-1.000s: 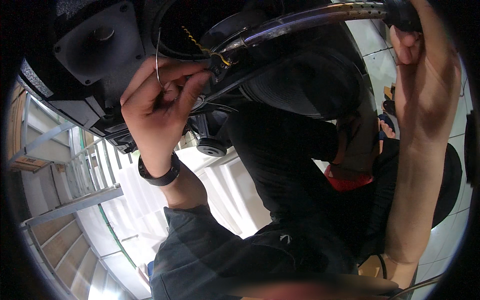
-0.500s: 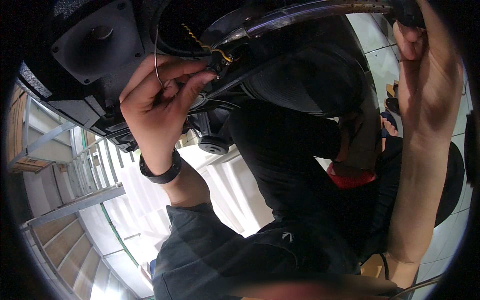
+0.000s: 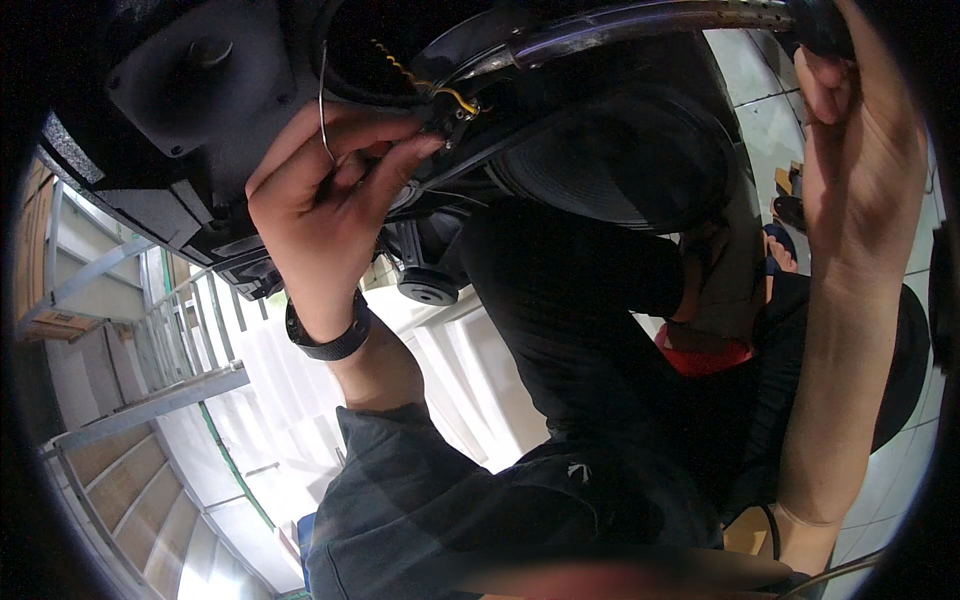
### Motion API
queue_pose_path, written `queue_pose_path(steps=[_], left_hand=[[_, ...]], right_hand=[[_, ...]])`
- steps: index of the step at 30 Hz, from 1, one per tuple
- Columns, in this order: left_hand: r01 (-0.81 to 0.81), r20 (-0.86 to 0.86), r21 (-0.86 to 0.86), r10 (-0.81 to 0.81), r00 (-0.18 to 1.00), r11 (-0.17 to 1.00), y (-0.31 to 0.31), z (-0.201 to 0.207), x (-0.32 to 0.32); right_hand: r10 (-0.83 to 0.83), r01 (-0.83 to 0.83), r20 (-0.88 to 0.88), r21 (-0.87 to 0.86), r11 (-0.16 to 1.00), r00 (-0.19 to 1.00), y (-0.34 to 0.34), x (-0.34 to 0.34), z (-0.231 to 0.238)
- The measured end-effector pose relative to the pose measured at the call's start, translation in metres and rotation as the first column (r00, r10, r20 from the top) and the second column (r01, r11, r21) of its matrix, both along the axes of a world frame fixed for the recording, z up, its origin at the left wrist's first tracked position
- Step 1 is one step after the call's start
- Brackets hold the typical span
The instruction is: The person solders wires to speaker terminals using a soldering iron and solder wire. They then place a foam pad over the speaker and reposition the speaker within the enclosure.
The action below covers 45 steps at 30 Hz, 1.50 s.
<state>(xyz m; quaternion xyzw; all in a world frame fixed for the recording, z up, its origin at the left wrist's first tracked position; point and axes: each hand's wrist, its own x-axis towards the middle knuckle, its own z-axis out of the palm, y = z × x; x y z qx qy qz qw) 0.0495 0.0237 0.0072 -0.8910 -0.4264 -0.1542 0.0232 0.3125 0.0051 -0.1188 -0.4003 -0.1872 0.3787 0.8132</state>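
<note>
Left hand (image 3: 325, 205) shifts slightly lower on the thin wire (image 3: 322, 100); right hand (image 3: 850, 110) slides a bit along the tube (image 3: 640, 20).

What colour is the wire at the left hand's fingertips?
Yellow wire, just past the left hand; head view shows it.

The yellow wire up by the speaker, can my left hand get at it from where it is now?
Probably yes. The left hand is pinched right beside the yellow wire, fingertips just below it, and nothing shows between them. The right hand is off on the metal tube.
</note>
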Motion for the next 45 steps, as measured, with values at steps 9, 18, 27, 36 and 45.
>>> queue_pose_path(steps=[9,18,27,36,45], left_hand=[[-0.009,0.038,0.075,0.006,0.999,0.997,-0.002,0.000,-0.009],[-0.252,0.536,-0.043,0.236,0.811,0.967,-0.053,-0.007,-0.054],[-0.178,0.815,-0.375,0.416,0.404,0.910,-0.100,-0.094,-0.065],[0.304,0.821,-0.514,0.562,-0.096,0.802,-0.112,-0.150,-0.048],[0.206,0.926,-0.376,0.373,0.055,0.903,-0.123,-0.178,-0.040]], right_hand=[[0.026,-0.026,0.033,0.016,1.000,0.999,0.006,0.000,-0.004],[0.225,-0.246,0.116,0.223,0.943,0.967,0.004,0.020,-0.027],[0.134,-0.141,0.076,0.090,0.986,0.988,0.002,0.003,-0.010],[0.159,-0.170,0.214,0.034,0.985,0.964,-0.002,-0.009,-0.002],[0.103,-0.102,0.074,-0.016,0.995,0.992,-0.004,-0.012,0.018]])
